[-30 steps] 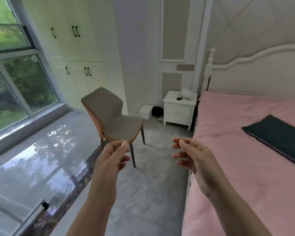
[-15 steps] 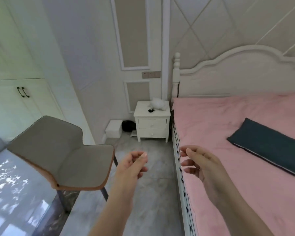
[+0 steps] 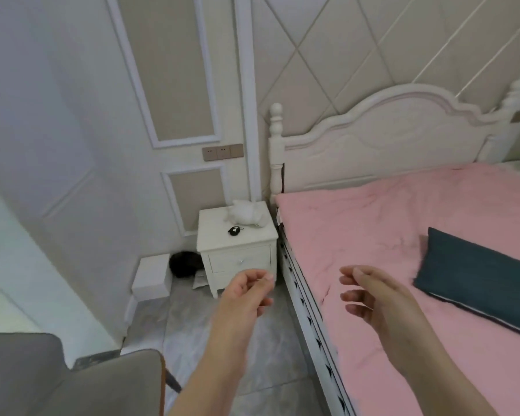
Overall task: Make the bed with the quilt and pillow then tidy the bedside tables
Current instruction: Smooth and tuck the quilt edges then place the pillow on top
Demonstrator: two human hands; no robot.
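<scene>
A pink quilt (image 3: pixel 382 235) lies spread over the bed on the right. On it rests a dark teal pillow (image 3: pixel 475 277), set at an angle near the right edge. A white bedside table (image 3: pixel 237 244) stands left of the bed, carrying a white soft toy (image 3: pixel 246 216) and a small black object (image 3: pixel 234 231). My left hand (image 3: pixel 243 298) hovers over the floor in front of the table, fingers loosely curled, holding nothing. My right hand (image 3: pixel 376 298) hovers above the bed's left edge, fingers loosely curled and empty.
A grey chair (image 3: pixel 72 382) with an orange-brown shell fills the lower left corner. A white box (image 3: pixel 152 274) and a dark round object (image 3: pixel 183 264) sit on the floor left of the table. The white headboard (image 3: pixel 388 136) stands against a padded wall.
The view has swung right and moved closer to the bedside table and headboard. The chair has slid to the lower left. Both hands stay raised and empty.
</scene>
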